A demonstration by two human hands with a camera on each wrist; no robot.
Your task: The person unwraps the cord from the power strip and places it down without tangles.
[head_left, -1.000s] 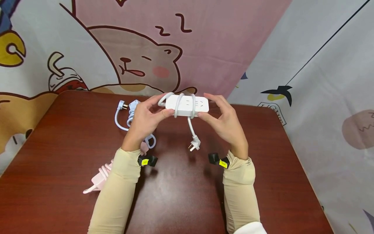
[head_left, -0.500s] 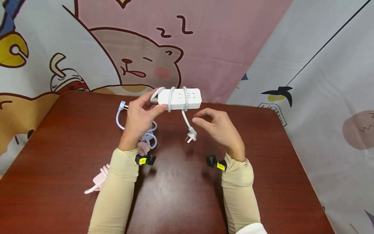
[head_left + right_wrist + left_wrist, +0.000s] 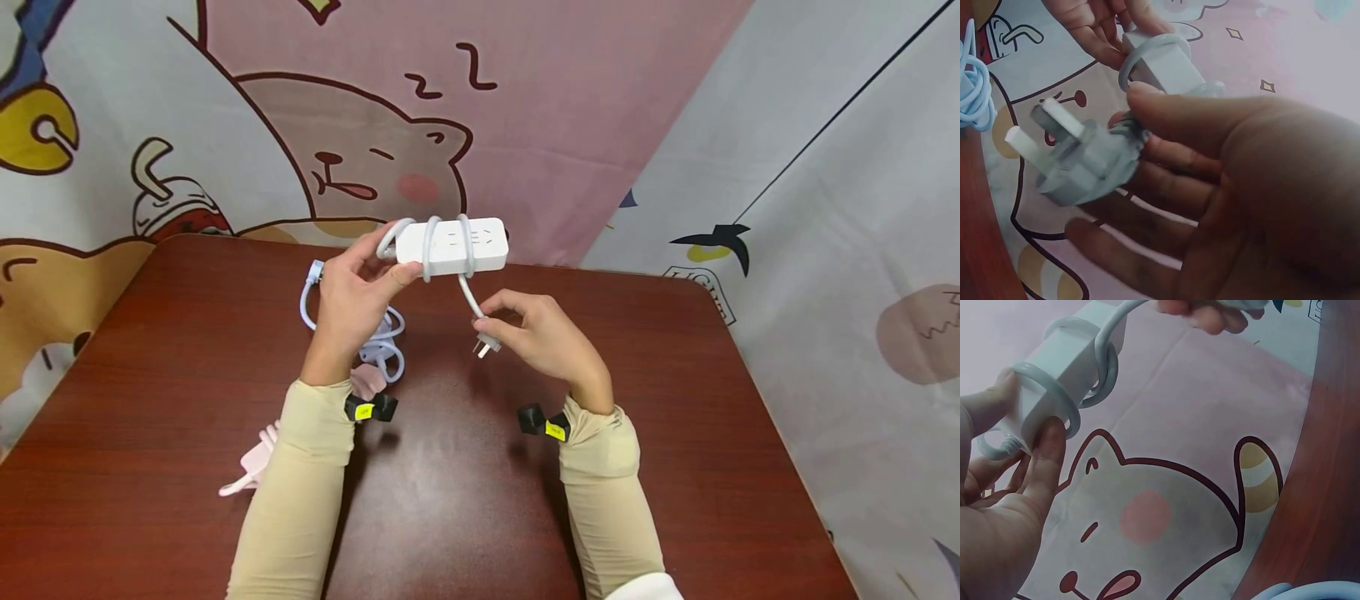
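A white power strip [image 3: 450,247] with its cord wound around it is held above the table by my left hand [image 3: 351,292], which grips its left end between thumb and fingers. From the strip's underside hangs the cord's free end with a three-pin plug [image 3: 1088,162]. My right hand [image 3: 543,337] pinches the cord just behind that plug between thumb and index finger. In the right wrist view the other fingers spread loosely below the plug. The left wrist view shows the cord loops [image 3: 1047,387] crossing the strip.
On the brown table [image 3: 675,467], a light blue corded power strip [image 3: 378,350] lies behind my left forearm, partly hidden. A pink corded power strip [image 3: 258,458] lies nearer, also partly covered by the sleeve. A cartoon-printed cloth [image 3: 540,108] hangs behind the table's far edge.
My right hand let go of the strip's right end, moved down and left, and now pinches the cord by the plug. The left hand has shifted the strip slightly left and up.
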